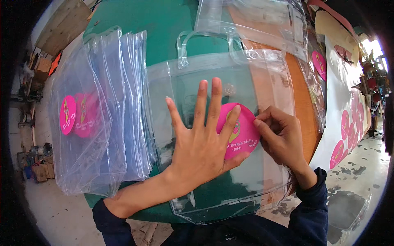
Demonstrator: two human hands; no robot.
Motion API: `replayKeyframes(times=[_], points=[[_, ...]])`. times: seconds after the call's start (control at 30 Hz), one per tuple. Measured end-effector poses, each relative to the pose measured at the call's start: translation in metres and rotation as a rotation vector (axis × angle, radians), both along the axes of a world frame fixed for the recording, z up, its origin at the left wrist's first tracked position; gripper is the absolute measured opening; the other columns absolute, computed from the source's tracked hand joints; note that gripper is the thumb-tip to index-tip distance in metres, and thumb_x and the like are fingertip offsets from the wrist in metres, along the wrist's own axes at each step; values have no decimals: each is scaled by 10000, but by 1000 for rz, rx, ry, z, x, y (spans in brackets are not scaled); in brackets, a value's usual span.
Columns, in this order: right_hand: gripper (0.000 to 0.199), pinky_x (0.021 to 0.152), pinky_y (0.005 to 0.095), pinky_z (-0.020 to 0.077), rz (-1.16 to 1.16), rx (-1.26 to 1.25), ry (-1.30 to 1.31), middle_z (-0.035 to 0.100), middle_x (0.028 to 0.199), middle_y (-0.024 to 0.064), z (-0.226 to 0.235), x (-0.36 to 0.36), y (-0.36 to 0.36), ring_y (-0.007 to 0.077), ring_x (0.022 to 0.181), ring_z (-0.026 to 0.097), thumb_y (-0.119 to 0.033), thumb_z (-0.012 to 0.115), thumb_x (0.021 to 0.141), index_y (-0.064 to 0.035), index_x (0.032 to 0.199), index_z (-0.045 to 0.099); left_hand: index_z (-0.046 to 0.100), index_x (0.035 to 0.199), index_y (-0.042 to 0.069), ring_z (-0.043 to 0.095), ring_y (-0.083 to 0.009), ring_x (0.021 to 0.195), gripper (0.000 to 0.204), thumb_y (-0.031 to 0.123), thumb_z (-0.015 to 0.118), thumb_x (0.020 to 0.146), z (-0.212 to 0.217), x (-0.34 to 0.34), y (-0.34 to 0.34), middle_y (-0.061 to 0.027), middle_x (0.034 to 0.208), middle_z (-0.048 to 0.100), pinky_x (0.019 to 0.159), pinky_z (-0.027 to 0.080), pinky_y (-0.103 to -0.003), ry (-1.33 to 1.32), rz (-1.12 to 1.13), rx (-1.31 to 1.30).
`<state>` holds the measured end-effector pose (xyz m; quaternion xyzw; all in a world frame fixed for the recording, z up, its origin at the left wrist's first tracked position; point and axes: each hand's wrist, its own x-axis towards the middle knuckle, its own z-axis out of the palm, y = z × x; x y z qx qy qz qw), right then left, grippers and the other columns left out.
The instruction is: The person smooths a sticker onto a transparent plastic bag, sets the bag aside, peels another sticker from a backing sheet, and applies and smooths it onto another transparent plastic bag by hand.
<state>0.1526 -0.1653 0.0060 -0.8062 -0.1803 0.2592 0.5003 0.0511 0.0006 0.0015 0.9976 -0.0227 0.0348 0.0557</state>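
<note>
A clear plastic tote bag [275, 176] with two loop handles lies flat before me. On its middle is a round bright pink sticker [247, 127] with a green and yellow emblem and white lettering. My left hand [201, 141] lies spread over the sticker's left part, fingers stretched out and apart. At the sticker's right edge, my right hand [283, 135] is closed, thumb and forefinger pinched on the rim. Whether any backing is between those fingertips is too small to tell.
Left of the bag stands a thick stack of clear bags [104, 156], the top one bearing a pink sticker [68, 115]. More clear plastic [266, 24] lies at the back. A white sheet [332, 135] of pink stickers hangs over the right side. The table [160, 16] is green and orange-brown.
</note>
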Motion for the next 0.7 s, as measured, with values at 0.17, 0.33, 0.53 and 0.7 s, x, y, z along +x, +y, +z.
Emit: replayKeyframes(times=[0.17,0.33,0.53,0.7], points=[[111,456,199,340,-28,11,0,545,577,-9,-4,0,0,12,511,472,-107,619,861,-1,827,620,464,1351,111,62,-480,1394,773,664,432,811,1,6,-2,-331,1489,91,925,36,-793,-30,-5,14],[117,464,188,351,-44,29,31,556,591,-9,-4,0,0,12,524,485,-98,619,862,11,820,613,460,1341,61,78,-470,1396,804,651,463,795,-2,6,-6,-323,1487,123,921,39,-798,-26,-16,20],[119,471,179,356,-57,41,99,563,622,-24,-2,2,-1,9,540,488,-91,610,872,16,819,606,438,1354,54,87,-454,1399,832,659,463,783,-2,5,-10,-304,1495,127,919,48,-804,-10,-38,20],[112,482,178,368,-49,72,108,569,650,-22,-4,3,-2,4,568,490,-82,598,880,14,823,599,427,1365,55,92,-434,1404,852,685,418,792,2,-4,-20,-291,1500,128,920,51,-805,28,-104,-25]])
